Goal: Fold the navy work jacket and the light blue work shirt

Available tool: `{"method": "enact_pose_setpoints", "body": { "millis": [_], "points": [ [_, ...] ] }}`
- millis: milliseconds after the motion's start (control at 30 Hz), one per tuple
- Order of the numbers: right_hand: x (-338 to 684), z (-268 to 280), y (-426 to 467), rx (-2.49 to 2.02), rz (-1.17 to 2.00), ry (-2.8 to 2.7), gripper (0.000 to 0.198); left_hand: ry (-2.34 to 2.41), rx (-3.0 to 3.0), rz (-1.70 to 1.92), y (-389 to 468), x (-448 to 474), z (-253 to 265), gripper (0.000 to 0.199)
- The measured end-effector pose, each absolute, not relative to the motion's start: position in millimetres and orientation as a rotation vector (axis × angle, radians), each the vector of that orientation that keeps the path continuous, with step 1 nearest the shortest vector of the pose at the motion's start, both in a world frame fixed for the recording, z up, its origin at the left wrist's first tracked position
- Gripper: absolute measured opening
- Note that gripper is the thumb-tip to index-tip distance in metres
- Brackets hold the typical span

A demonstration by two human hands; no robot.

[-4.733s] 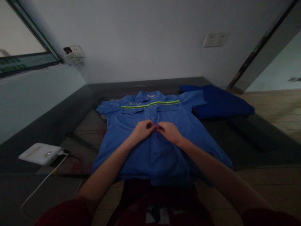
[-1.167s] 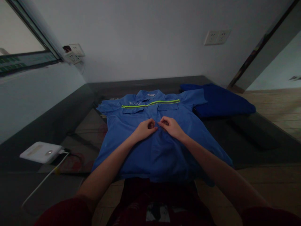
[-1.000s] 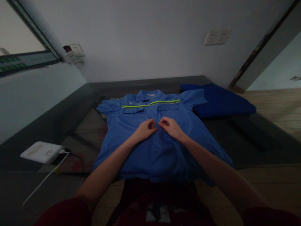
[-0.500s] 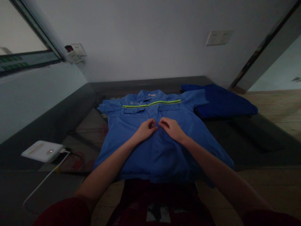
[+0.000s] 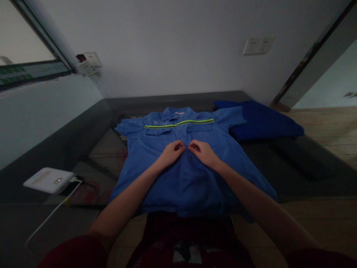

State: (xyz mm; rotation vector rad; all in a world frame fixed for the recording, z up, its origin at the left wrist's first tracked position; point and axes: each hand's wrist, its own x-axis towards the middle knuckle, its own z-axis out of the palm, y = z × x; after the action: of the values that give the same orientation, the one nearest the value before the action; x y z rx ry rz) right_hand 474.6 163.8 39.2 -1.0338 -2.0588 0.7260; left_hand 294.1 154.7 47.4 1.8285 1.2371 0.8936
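Spreading across the middle of the frame, a blue shirt (image 5: 184, 173) lies front up on a dark table (image 5: 263, 160), collar toward the top and hem toward the bottom. Over its button front, at the frame's centre, the left hand (image 5: 173, 152) and right hand (image 5: 203, 152) sit almost tip to tip, a slight gap between them. Thumbs and fingers curl close on each, but whether they clamp any cloth cannot be told. A yellow-green stripe (image 5: 195, 121) crosses the chest above them. Darker blue cloth (image 5: 264, 123) lies at right, partly behind a sleeve. At left rests a white device (image 5: 48, 179), its cable (image 5: 52, 213) running toward the lower left.
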Motion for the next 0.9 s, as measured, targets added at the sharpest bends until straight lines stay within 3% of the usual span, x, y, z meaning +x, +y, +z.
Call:
{"method": "enact_pose_setpoints", "body": {
  "millis": [900],
  "points": [
    [473.0, 39.0, 161.8, -1.037, 1.07, -1.955, 0.022, 1.254, 1.892, 0.875, 154.0, 292.0, 49.5, 0.012]
  ]
}}
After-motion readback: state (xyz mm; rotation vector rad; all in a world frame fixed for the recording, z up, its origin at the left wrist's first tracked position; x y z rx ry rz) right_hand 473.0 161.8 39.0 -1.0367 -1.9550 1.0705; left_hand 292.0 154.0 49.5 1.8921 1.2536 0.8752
